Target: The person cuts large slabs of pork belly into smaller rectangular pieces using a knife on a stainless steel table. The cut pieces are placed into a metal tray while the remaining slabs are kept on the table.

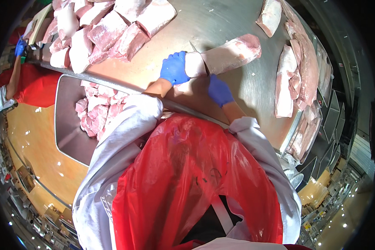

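Left hand (174,68), gloved and curled, is laid, in the head view, over the tub-side end of the long piece of meat (233,54), which is rested on the steel table (204,21) beyond and to the right of the steel tub (68,129). Farther from that tub, the knife (205,65) seems to be gripped in the closed right hand (220,90), though its handle is mostly hidden by the glove. For a clean cut, the blade should be drawn through in long strokes, with the left fingertips tucked back from its edge.
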Demonstrator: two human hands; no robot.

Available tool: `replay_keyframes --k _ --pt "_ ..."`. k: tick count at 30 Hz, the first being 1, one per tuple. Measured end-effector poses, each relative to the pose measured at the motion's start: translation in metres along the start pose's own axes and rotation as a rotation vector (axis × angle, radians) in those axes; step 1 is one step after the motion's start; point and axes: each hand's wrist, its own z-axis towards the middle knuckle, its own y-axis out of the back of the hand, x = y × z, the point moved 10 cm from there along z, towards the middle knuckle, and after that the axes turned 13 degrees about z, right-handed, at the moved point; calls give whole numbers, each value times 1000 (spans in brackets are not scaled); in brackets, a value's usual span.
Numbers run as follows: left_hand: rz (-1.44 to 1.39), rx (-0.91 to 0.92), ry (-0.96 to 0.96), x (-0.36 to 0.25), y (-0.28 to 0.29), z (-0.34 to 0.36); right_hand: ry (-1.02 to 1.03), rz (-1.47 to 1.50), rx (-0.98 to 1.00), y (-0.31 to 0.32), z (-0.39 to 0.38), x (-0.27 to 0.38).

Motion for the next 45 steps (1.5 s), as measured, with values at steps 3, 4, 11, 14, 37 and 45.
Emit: replay_keyframes --k 3,4,11,14,37,45 --pt "-304 5 194 44 4 3 97 -88 -61 -10 -32 -22" --pt "-445 -27 260 61 0 0 -10 -24 -32 -12 -41 -22" --pt "-1475 -285 276 143 101 8 28 173 -121 19 -3 40" --pt "-1514 -332 274 215 189 67 133 237 -272 44 -23 36" --pt "276 -147 -106 -153 -18 64 -124 -112 -37 143 -38 -82" --pt "310 -71 -101 -158 -20 68 204 -26 -282 143 52 -52"
